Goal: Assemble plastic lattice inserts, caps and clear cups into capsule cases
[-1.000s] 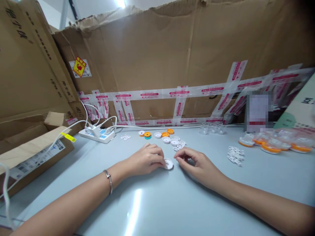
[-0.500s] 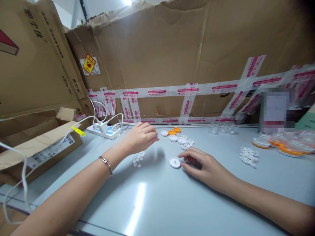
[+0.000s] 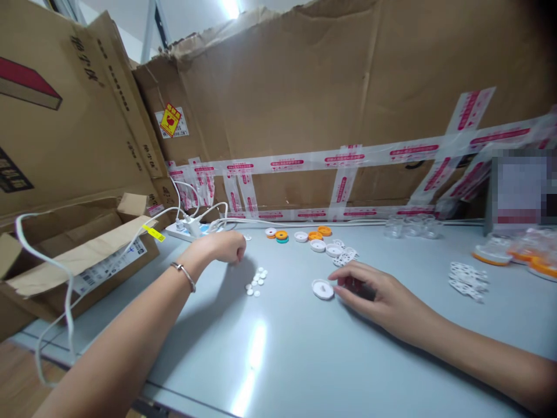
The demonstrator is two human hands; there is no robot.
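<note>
My left hand (image 3: 228,247), with a bracelet at its wrist, is over the table in front of the power strip (image 3: 185,230). Its fingers are curled closed, and whatever they hold is hidden. Just past it, a small white piece (image 3: 248,237) shows on the table. My right hand (image 3: 372,288) has thumb and fingertips at the right rim of a shallow white round cap (image 3: 322,289). A small raised part sits in the middle of this cap. Several small white discs (image 3: 256,278) lie loose between the two hands.
White and orange round parts (image 3: 317,236) stand in a row behind, near flat white cut-out pieces (image 3: 346,255). More cut-outs (image 3: 469,281), clear domes (image 3: 411,227) and orange-rimmed parts (image 3: 491,256) lie at right. An open carton (image 3: 104,255) and cables stand left; cardboard walls the back.
My left hand has moved left and down, away from the round parts, uncovering a white one and an orange one. My right hand stays by the white cap. The view has shifted slightly.
</note>
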